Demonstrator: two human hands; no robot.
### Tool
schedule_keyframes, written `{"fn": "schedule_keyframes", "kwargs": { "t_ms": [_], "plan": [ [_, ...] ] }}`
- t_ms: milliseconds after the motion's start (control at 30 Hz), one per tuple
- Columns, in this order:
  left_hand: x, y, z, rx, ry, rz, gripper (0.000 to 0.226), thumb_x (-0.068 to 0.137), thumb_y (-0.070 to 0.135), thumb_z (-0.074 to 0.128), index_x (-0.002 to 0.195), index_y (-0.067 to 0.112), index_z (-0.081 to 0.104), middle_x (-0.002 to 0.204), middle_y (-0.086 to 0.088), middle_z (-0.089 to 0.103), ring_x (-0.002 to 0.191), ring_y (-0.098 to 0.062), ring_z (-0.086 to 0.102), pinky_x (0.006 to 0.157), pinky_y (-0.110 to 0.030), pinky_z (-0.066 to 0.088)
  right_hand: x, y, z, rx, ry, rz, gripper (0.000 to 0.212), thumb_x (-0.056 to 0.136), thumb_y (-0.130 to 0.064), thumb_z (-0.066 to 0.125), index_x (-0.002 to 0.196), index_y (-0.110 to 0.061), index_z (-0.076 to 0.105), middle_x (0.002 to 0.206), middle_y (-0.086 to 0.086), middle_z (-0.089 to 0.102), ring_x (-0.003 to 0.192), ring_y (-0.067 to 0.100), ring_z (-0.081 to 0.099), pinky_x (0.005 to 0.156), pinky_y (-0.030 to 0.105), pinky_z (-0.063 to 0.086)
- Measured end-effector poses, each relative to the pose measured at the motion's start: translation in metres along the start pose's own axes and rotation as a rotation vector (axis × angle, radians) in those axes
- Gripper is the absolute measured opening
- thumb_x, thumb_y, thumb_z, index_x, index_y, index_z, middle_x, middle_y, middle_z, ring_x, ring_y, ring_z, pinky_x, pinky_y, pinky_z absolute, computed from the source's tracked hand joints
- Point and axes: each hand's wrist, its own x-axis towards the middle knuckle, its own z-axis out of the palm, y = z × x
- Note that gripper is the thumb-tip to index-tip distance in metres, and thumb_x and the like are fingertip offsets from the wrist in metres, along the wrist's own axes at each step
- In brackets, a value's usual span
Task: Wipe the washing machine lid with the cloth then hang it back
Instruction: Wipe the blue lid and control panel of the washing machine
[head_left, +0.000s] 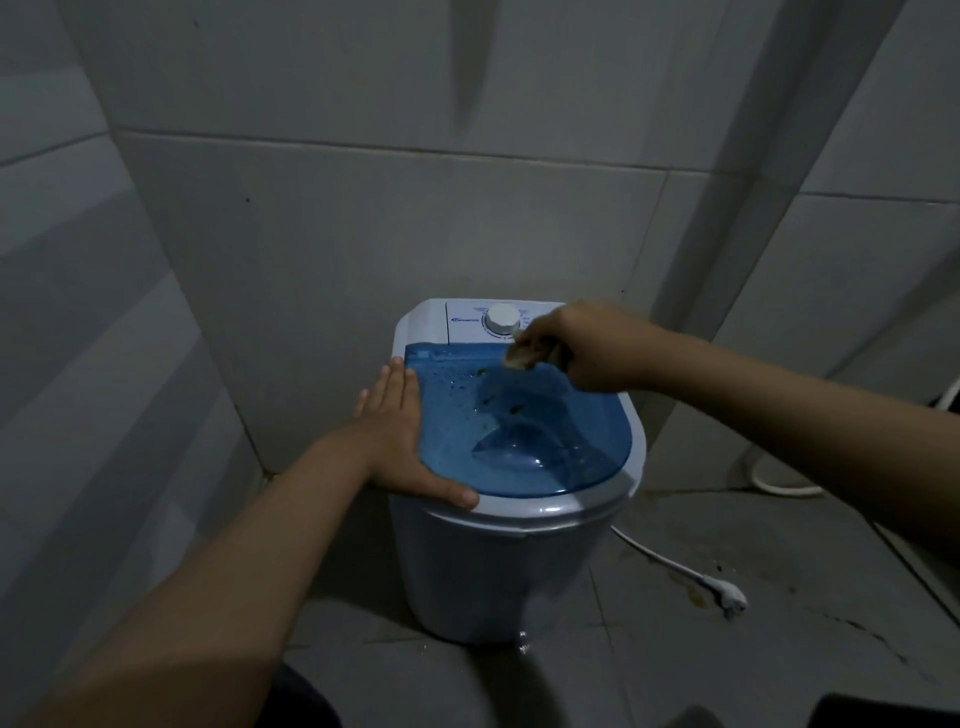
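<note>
A small white washing machine stands in a tiled corner, topped by a translucent blue lid with water drops and dark specks on it. My left hand lies flat on the machine's left rim, fingers spread, thumb curled over the front edge. My right hand is closed on a small bunched yellowish cloth, pressed on the lid's far right corner, just below the white control dial. Most of the cloth is hidden in my fist.
Grey tiled walls close in behind and on the left of the machine. A white power cord with its plug trails on the stained floor to the right. A white hose curves along the floor at the far right.
</note>
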Motion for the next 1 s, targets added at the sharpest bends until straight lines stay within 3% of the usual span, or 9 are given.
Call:
{"fn": "schedule_keyframes", "kwargs": {
  "t_ms": [167, 300, 533, 767, 1000],
  "plan": [
    [-0.001, 0.000, 0.001, -0.014, -0.002, 0.004, 0.166, 0.026, 0.095, 0.050, 0.143, 0.007, -0.029, 0.149, -0.011, -0.040, 0.139, -0.025, -0.033, 0.116, -0.045, -0.012, 0.045, 0.014, 0.020, -0.110, 0.004, 0.008, 0.041, 0.085, 0.000, 0.053, 0.123, -0.015, 0.059, 0.119, 0.011, 0.061, 0.102, 0.027, 0.059, 0.075, 0.027, 0.039],
    [0.001, -0.002, 0.002, -0.018, 0.017, 0.004, 0.162, 0.033, 0.091, 0.055, 0.142, 0.007, -0.030, 0.149, -0.010, -0.040, 0.139, -0.025, -0.033, 0.115, -0.044, -0.013, 0.053, 0.015, 0.042, -0.324, 0.006, 0.000, 0.041, 0.092, -0.008, 0.049, 0.133, -0.010, 0.045, 0.132, 0.018, 0.046, 0.110, 0.037, 0.057, 0.087, 0.042, 0.047],
    [0.003, -0.003, 0.002, -0.004, 0.002, 0.002, 0.166, 0.027, 0.094, 0.051, 0.142, 0.007, -0.030, 0.149, -0.011, -0.041, 0.139, -0.025, -0.034, 0.117, -0.046, -0.011, 0.028, 0.015, 0.044, -0.308, -0.005, -0.052, 0.037, 0.091, -0.008, 0.049, 0.128, -0.011, 0.049, 0.125, 0.016, 0.053, 0.105, 0.034, 0.058, 0.082, 0.038, 0.046],
    [0.004, -0.002, 0.002, 0.012, 0.013, -0.010, 0.168, 0.023, 0.096, 0.048, 0.143, 0.006, -0.029, 0.150, -0.013, -0.038, 0.140, -0.026, -0.031, 0.116, -0.044, -0.011, -0.008, 0.007, 0.047, -0.322, -0.044, -0.099, 0.045, 0.092, -0.015, 0.051, 0.136, -0.015, 0.042, 0.131, 0.010, 0.048, 0.109, 0.029, 0.057, 0.079, 0.034, 0.048],
    [0.002, -0.001, 0.001, 0.016, 0.011, -0.015, 0.166, 0.025, 0.094, 0.049, 0.143, 0.006, -0.027, 0.151, -0.013, -0.037, 0.141, -0.027, -0.030, 0.118, -0.046, -0.009, -0.041, -0.007, 0.045, -0.319, -0.120, -0.129, 0.043, 0.090, -0.015, 0.053, 0.132, -0.014, 0.045, 0.125, 0.010, 0.051, 0.104, 0.030, 0.059, 0.086, 0.039, 0.051]
  ]
}}
